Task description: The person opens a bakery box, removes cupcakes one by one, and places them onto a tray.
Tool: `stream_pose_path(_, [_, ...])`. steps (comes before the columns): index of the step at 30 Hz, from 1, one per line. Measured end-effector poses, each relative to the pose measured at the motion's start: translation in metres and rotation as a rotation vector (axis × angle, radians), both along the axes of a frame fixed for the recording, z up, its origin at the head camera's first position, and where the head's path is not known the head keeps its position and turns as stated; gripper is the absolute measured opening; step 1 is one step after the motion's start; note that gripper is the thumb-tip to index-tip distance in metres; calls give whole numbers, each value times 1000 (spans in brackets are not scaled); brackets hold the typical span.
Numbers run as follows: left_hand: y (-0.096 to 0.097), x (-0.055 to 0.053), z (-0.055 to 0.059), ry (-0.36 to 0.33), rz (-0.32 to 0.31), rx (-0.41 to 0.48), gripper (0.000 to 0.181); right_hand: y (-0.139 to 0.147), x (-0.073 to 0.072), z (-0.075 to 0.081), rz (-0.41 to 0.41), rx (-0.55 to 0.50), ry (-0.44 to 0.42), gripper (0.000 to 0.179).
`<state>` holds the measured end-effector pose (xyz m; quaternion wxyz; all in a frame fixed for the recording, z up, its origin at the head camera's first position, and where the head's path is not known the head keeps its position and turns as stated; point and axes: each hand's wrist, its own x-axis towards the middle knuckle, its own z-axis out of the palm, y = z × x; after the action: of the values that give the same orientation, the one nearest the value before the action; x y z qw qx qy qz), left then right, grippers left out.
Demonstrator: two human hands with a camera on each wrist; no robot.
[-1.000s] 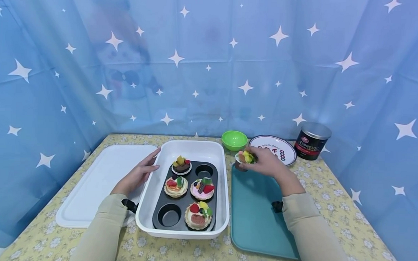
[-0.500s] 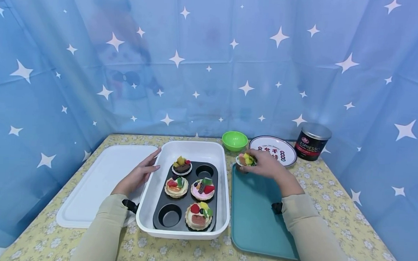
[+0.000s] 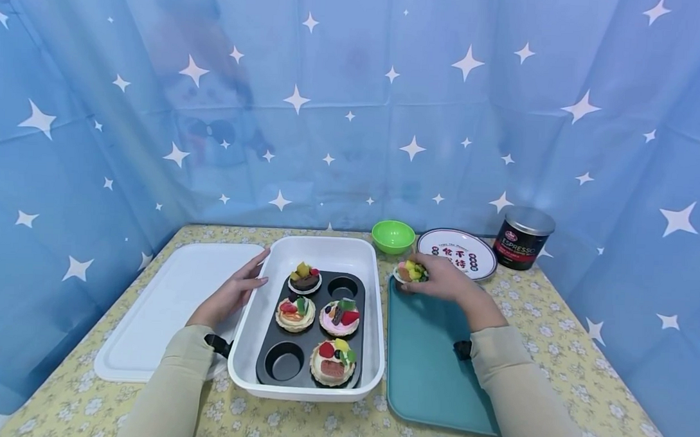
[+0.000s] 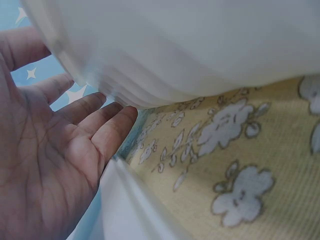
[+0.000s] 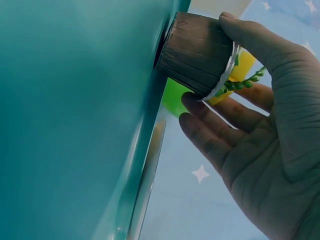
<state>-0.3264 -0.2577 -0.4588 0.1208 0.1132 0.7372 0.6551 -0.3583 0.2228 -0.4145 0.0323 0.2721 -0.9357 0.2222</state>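
At the far left corner of the teal tray point(image 3: 437, 363), my right hand point(image 3: 446, 278) holds a cupcake point(image 3: 408, 271) topped with yellow and green fruit pieces. Its brown ridged cup point(image 5: 195, 52) stands with its base right at the tray surface in the right wrist view, thumb and fingers around the upper rim. My left hand point(image 3: 234, 291) rests against the left wall of a white basin point(image 3: 374, 348); in the left wrist view its fingertips point(image 4: 127, 114) touch that wall, fairly straight. Inside the basin is a black muffin tin point(image 3: 299, 339) bearing several fruit-topped tarts and cupcakes, with two bare cups.
A white tray point(image 3: 167, 302) lies left of the basin. Behind the teal tray are a green bowl point(image 3: 392, 237), a printed oval plate point(image 3: 457, 250) and a black espresso can point(image 3: 523, 239). A blue starry curtain point(image 3: 355, 83) surrounds the flowered tablecloth point(image 3: 566, 335).
My right hand has lowered the cupcake slightly onto the far corner of the teal tray. The left hand has stayed at the basin wall.
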Motion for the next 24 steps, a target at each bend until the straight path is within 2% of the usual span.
stream_pose_path(24, [0,-1,-2,4,3,-6,71,-2,4,0,6,30,-23,75])
